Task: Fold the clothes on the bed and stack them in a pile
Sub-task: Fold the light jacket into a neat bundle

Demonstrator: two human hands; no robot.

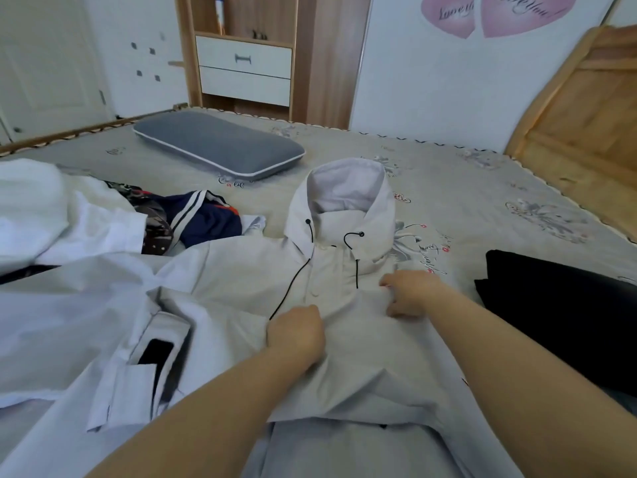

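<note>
A pale grey hooded jacket [344, 257] with black drawcords lies face up across the bed, its hood pointing away from me and one sleeve [103, 305] spread out to the left. My left hand [296, 334] grips a fold of the jacket's chest fabric with curled fingers. My right hand [412, 293] rests on the fabric just below the collar, fingers bent and pinching the cloth. A folded black garment [558, 305] lies on the bed to the right of the jacket.
Loose white clothes [51, 215] and a navy striped garment [206, 219] are heaped at the left. A grey pillow [217, 143] lies at the far side of the bed. The wooden headboard [579, 125] stands at right, a cabinet with drawers [244, 67] beyond.
</note>
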